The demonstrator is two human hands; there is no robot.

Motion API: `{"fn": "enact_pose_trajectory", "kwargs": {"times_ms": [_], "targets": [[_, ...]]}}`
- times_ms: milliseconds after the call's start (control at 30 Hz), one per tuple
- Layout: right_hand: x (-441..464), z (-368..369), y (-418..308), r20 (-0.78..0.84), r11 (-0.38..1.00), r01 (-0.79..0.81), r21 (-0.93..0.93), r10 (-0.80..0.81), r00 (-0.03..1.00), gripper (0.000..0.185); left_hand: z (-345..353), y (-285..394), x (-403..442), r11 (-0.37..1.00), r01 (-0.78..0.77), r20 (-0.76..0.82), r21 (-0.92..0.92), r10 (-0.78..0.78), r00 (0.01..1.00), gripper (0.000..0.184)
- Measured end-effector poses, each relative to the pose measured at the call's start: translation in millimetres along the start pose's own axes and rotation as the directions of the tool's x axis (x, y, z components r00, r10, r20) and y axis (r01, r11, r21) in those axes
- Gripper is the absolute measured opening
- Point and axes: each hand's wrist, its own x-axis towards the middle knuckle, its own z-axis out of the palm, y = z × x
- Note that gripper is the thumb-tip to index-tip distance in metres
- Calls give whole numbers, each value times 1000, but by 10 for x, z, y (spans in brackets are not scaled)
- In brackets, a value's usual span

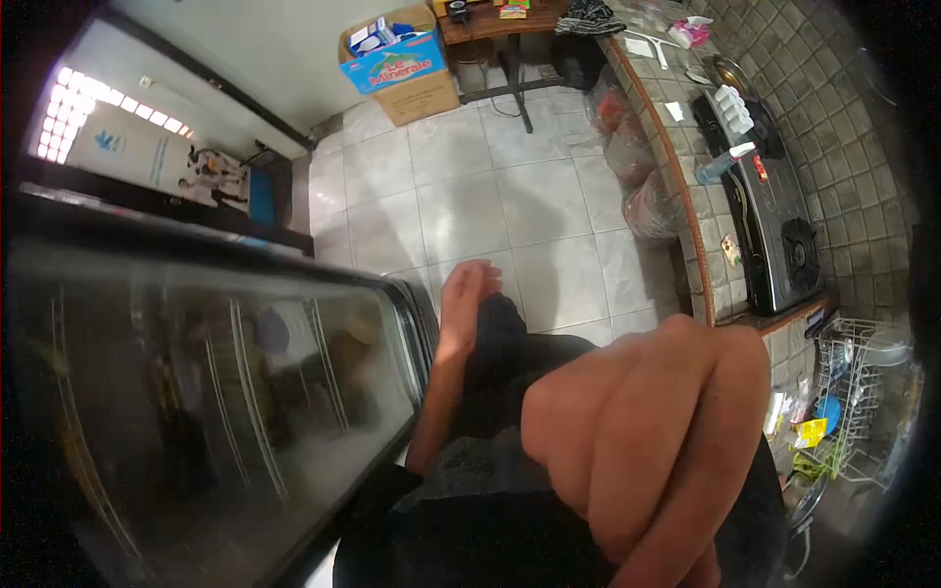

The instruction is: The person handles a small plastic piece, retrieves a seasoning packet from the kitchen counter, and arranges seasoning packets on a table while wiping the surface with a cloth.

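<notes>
My right hand [647,421] is raised close to the camera in front of my dark clothing. Its fingers are curled in, and whatever they hold, if anything, is hidden behind the knuckles. Lower down, my left hand [470,299] hangs over the tiled floor with its fingers loosely stretched and nothing seen in them. The left forearm passes beside the framed edge of a glass door [284,392] on a cabinet with wire racks behind the pane.
On the right, a tiled counter [691,220] carries a gas stove [774,216], a spray bottle [720,167] and a white egg tray [733,110]. A wire dish rack [858,392] stands nearer. Cardboard boxes [417,98] sit at the back beside a wooden table [490,24]. Plastic bags [632,162] line the counter's foot.
</notes>
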Motion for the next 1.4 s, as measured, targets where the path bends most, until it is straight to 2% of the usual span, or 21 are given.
{"fn": "enact_pose_trajectory", "kwargs": {"times_ms": [33,167,233,267,300,333,367,400,433,467,533,600,633,700,733,800,867,933,1133,1400], "targets": [[66,-120,27,39,999,-34,-27,35,999,38,-2,95,150,999,23,13,47,-23,1000,29],[331,-432,214,-34,985,7,-173,-13,999,37,-61,387,735,998,3,101,68,-10,995,30],[392,-535,312,-136,988,-62,-142,42,990,34,-146,466,994,995,7,137,96,-20,990,30],[399,-596,468,-238,980,-22,-197,-26,971,30,-205,468,1129,996,13,149,94,-27,989,30],[362,-665,657,-329,967,11,-254,-97,939,35,-281,440,1262,959,-150,214,240,98,972,30],[275,-810,709,-415,930,-174,-323,26,909,26,-259,552,1343,876,-313,292,366,211,933,30],[158,-982,731,-508,859,-356,-368,135,851,26,-246,680,1399,991,-34,202,130,7,979,30],[36,-1111,818,-651,809,-546,-215,298,698,24,-212,742,1409,977,-185,207,109,160,965,30],[-174,-1317,1042,-727,792,-578,-196,278,628,46,-273,754,1498,990,-98,210,100,75,975,30],[-447,-1472,1251,-836,749,-653,-114,283,469,42,-338,751,1592,996,-11,213,92,-9,977,30],[-1052,-1718,1541,-926,684,-728,50,305,224,33,-405,758,1677,995,-24,223,92,3,975,29],[-1418,-1717,1671,-948,589,-783,199,317,-2,34,-477,754,1732,995,-39,224,88,18,974,29],[-1600,-1710,1723,-947,584,-788,195,321,3,34,-511,745,1757,996,-13,211,86,-5,977,29],[-1881,-1661,1792,-912,654,-657,375,387,-136,35,-554,734,1809,997,13,189,75,-27,982,29],[-1915,-1623,1811,-909,648,-660,380,394,-136,35,-568,732,1819,998,21,172,66,-32,985,29],[-1959,-1596,1852,-886,674,-577,461,390,-253,35,-587,754,1849,998,24,149,54,-31,988,29],[-2101,-1670,1971,-884,699,-542,466,398,-247,36,-611,802,1871,998,25,133,60,-33,991,28],[-2067,-1785,2039,-874,704,-518,487,395,-284,35,-659,820,1914,999,3,121,49,-9,993,28],[-1826,-2273,2204,-887,679,-584,445,424,-183,35,-709,904,2140,995,-17,74,98,10,997,28],[-1887,-3106,2140,-892,705,-561,434,425,-156,33,-344,981,2880,990,-25,59,140,17,998,29]]}}
